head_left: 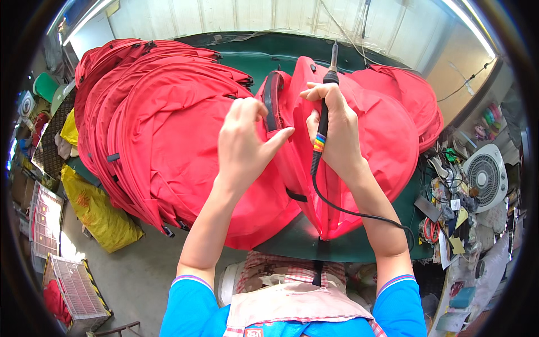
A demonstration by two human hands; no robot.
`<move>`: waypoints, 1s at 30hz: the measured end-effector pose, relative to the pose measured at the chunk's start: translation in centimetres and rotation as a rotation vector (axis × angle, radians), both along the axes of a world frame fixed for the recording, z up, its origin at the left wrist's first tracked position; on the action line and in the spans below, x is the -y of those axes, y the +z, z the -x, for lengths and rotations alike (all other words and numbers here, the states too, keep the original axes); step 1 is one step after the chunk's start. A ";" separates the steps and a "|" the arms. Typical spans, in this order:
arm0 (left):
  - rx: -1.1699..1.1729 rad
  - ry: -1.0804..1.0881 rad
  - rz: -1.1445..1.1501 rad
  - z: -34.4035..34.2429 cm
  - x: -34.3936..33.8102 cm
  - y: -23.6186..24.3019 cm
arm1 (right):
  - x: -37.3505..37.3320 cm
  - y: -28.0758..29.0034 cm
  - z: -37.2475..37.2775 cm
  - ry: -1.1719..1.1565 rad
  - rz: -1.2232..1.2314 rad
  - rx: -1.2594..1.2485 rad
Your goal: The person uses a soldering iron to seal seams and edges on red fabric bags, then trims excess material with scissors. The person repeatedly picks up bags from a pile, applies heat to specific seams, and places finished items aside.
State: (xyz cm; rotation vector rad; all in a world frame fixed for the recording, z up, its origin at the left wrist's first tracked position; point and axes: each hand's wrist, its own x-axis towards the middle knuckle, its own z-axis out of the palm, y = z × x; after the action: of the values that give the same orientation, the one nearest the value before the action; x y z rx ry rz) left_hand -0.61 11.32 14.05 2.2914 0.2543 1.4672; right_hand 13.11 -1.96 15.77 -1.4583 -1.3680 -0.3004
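My right hand is closed around the black handle of a soldering iron, its metal tip pointing up and away from me. A black cord runs down from the handle, past a rainbow-striped band, to my right forearm. My left hand is beside the black-trimmed edge of a red fabric piece. Its thumb stands apart from its bent fingers, and nothing shows in it. Whether the fingertips touch the trim I cannot tell. The red fabric rises in a fold between my hands and spreads rightward.
A large stack of round red fabric pieces covers the left of the dark green table. Farther right lies more red fabric. A white fan stands among clutter at the right. Yellow bags and a wire crate are at the left.
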 end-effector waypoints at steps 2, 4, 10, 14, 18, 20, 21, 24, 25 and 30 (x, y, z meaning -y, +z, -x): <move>-0.121 0.031 -0.089 -1.6 -0.8 -1.2 | 0.0 -0.4 0.1 -0.002 -0.018 0.028; -0.141 0.045 0.017 -1.5 -1.2 -2.2 | 0.3 -0.4 0.0 0.017 -0.039 -0.012; -0.085 -0.107 0.324 -0.2 -3.7 -4.4 | 2.4 -0.3 -1.6 0.016 -0.092 -0.105; -0.033 -0.223 0.659 2.2 -6.5 -5.9 | 3.1 0.2 -1.4 0.031 -0.109 -0.247; 0.052 -0.165 0.660 3.8 -7.7 -6.2 | 3.4 0.0 -1.7 0.016 -0.119 -0.213; 0.094 -0.123 0.599 3.6 -6.8 -5.4 | 3.2 -0.2 -1.6 0.055 -0.134 -0.259; 0.066 -0.127 0.519 3.2 -5.8 -5.0 | 3.1 -0.2 -1.6 0.074 -0.139 -0.280; -0.114 -0.064 0.105 1.8 -3.0 -2.9 | 3.1 -0.1 -1.3 0.066 -0.130 -0.243; -0.149 -0.054 0.092 1.5 -2.6 -2.8 | 3.0 -0.1 -1.2 0.061 -0.129 -0.243; -0.281 0.026 0.166 0.7 -2.8 -3.1 | 2.9 -0.4 -1.2 0.015 -0.122 -0.167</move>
State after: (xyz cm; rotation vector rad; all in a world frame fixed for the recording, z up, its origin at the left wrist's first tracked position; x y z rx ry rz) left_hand -1.33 14.17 10.97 2.3585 0.4694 1.0873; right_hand 14.35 -4.87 15.42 -1.3410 -1.2047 -0.2425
